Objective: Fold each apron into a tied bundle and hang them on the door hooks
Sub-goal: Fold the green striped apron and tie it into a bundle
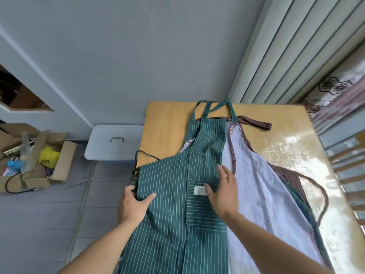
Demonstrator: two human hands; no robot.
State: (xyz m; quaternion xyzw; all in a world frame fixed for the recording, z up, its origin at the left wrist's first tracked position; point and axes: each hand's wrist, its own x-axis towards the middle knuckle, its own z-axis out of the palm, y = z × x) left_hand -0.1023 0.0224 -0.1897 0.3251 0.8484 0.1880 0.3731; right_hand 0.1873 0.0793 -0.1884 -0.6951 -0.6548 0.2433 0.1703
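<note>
Lying face up on the wooden counter (166,123), a green striped apron (173,194) covers the top of a small stack, its neck straps crossing near the counter's far edge and its lower part running off the near edge of the view. The left hand (132,206) holds the apron's left side edge where it overhangs the counter, thumb lying on top of the cloth and fingers curled round the hem beside the dark waist tie (138,165) that loops off the corner. The right hand (223,190) rests flat on the middle of the apron, fingers spread and straight, its palm over the top edge of the front pocket (205,212), just beside a small white label (199,190). Under the green apron and sticking out to the right lies a pale lilac checked apron (262,184), and beneath that a brown striped apron (286,175) whose ties trail over the glossy right part of the counter. On the floor to the left stands a pale lidded plastic bin (114,143) against the wall, and farther left an open cardboard box (57,167) holds a yellow bag and bottles. Grooved panels and a patterned curtain (335,91) fill the upper right.
</note>
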